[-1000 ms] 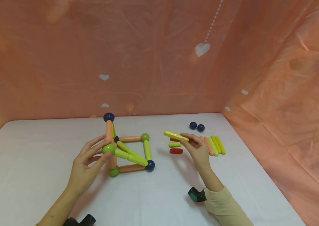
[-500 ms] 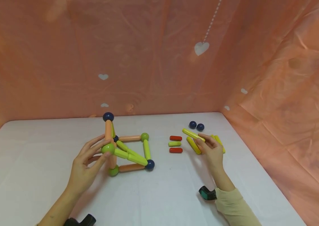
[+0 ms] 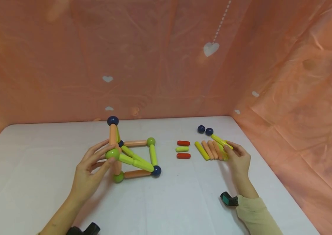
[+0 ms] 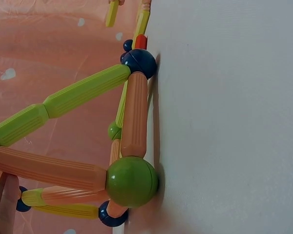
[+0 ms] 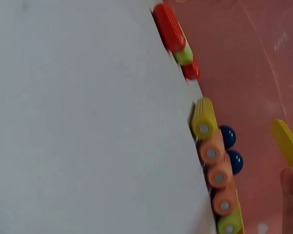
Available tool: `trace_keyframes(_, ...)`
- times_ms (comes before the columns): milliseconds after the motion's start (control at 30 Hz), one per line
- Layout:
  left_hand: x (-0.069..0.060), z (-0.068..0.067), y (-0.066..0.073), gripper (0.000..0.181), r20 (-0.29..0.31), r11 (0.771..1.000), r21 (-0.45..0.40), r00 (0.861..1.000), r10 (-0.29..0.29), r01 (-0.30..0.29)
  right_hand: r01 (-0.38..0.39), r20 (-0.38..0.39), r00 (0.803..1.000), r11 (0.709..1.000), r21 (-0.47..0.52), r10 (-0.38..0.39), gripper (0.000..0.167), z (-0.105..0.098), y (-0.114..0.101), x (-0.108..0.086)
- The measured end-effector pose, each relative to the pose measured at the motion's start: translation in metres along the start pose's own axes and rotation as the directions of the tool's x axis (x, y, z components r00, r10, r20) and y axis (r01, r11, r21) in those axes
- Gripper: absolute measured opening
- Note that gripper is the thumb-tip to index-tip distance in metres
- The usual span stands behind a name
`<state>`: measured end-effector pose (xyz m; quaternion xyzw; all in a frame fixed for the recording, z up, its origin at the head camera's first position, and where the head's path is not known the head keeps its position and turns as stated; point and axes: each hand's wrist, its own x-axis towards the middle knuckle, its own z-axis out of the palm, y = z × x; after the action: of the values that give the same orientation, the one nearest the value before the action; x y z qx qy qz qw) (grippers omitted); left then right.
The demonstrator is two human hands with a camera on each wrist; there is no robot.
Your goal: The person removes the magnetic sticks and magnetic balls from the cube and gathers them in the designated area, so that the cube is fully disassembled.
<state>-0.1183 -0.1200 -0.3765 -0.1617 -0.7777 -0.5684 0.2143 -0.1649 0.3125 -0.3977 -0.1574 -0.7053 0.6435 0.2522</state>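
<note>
My left hand holds a green ball at a raised corner of a magnetic stick-and-ball frame. Orange and lime sticks join green and dark blue balls there; in the left wrist view an orange stick and a green ball lie along the tabletop. My right hand pinches a long yellow stick by one end, above a row of sticks. That row has a yellow stick at its left, then orange sticks; its right end is partly covered by the held stick and hand.
Two dark blue balls sit behind the row. Left of it lie two short red sticks with a short lime stick between them. An orange cloth with hearts rises behind and right of the white table.
My right hand has moved right with the yellow stick, across the row, uncovering the short sticks and the row's left part. My left hand and the frame have stayed in place.
</note>
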Motion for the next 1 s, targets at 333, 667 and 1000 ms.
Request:
trace_keyframes(333,0.001,0.0,0.0,0.038,-0.004,1.0,0.003,1.0,0.003,-0.003,-0.074,-0.095,0.993,0.997,-0.017,0.072,0.031,-0.016,0.008,0.016)
trace_keyframes(667,0.001,0.0,0.0,0.038,-0.002,1.0,-0.013,1.0,-0.004,0.004,-0.24,-0.183,0.946,0.958,0.158,0.267,0.03,-0.024,0.013,0.029)
trace_keyframes(1000,0.0,0.0,0.002,0.038,-0.002,1.0,-0.022,1.0,-0.02,0.02,-0.318,-0.241,0.909,0.939,0.129,0.341,0.034,-0.024,0.02,0.034)
